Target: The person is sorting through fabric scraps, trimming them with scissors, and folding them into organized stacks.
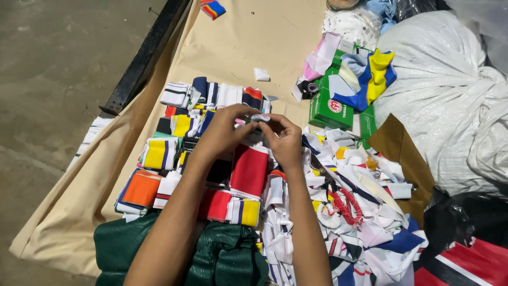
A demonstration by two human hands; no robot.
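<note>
Nearest you, a dark green bag (222,257) lies at the bench edge, with a loose heap of fabric scraps (360,222) to its right. Above the sorted striped ribbing pieces (211,159), your left hand (225,130) and right hand (286,140) meet, fingertips pinched shut on a small white fabric piece (260,118). Farther off sit a green cardboard box (333,106) and a white sack (450,90).

Hidden and cut off
The small white piece (260,118) is mostly covered by fingers; the striped cloth (212,8) runs past the top edge.
</note>
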